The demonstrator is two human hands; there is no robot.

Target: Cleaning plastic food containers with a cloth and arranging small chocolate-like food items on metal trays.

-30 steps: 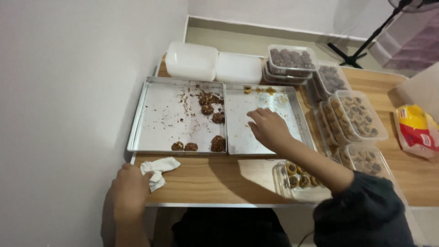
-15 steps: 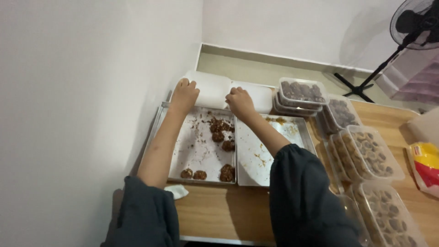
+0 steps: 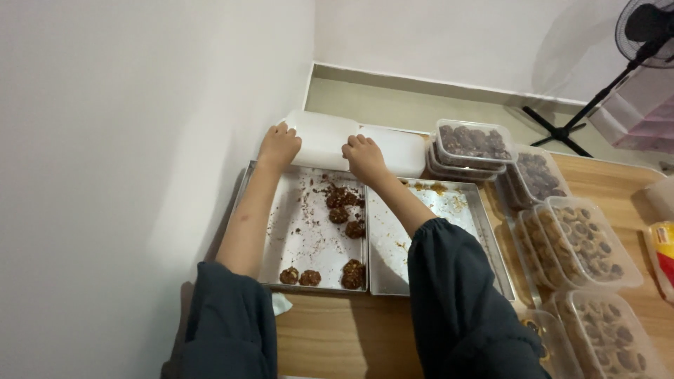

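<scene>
1. Landmark taken: the left baking tray [image 3: 309, 231], a metal pan on the wooden table [image 3: 337, 330], set against the white wall.
2. Both hands are placed on a white plastic container [image 3: 319, 140] lying just beyond the far edge of that tray. The left hand [image 3: 279, 146] is curled over its left end; the right hand [image 3: 365, 156] is curled over its right end. A grip from both sides is judged; whether it is lifted cannot be told.
3. A second white container [image 3: 400, 149] lies touching it on the right.
4. Judged mostly done: only a few chocolate cookies [image 3: 344, 210] are left on the landmark tray, amid crumbs; the right baking tray [image 3: 449, 231] beside it holds crumbs only. Filled clear tubs [image 3: 470, 144] are stacked and lined up to the right of both trays.
5. Left, by appearance: the remaining cookies to be packed.
6. Hidden: fingertips under the container's edge; near tubs cut off by the frame; a white cloth [image 3: 281, 304] mostly covered by the sleeve.
</scene>
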